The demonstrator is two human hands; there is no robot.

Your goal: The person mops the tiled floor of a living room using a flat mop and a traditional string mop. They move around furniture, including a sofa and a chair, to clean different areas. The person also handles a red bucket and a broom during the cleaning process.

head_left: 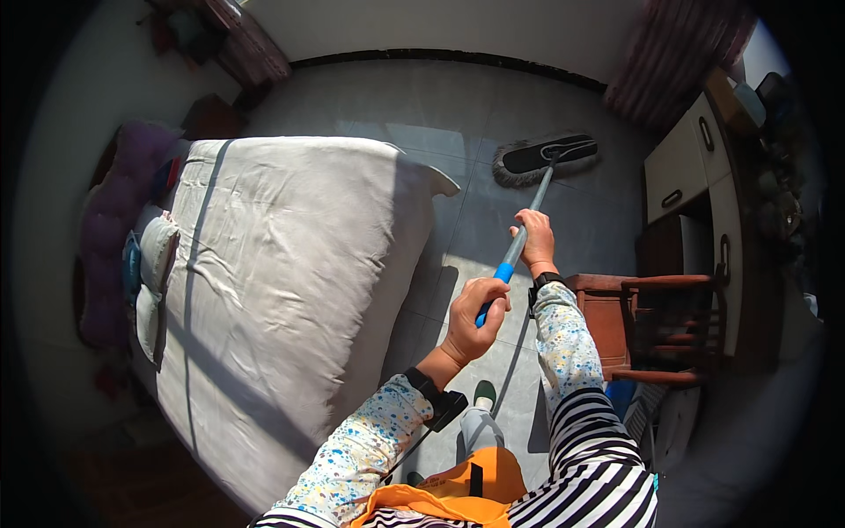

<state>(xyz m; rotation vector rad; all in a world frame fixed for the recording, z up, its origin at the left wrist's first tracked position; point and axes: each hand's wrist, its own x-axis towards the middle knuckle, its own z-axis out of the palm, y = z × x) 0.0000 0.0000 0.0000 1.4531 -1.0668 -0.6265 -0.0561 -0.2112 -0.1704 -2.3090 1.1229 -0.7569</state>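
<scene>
Sleeves (598,453), mop (532,160) clear of bed edge (407,238)

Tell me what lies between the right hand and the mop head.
In the head view, only the grey stretch of the mop handle joins the right hand to the mop head, above the tiled floor.

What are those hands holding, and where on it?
A flat mop, by its handle: the left hand is closed around the blue grip at the near end, the right hand around the grey pole farther along.

Speckled sleeves (365,453), orange apron (505,473) perhaps
</scene>
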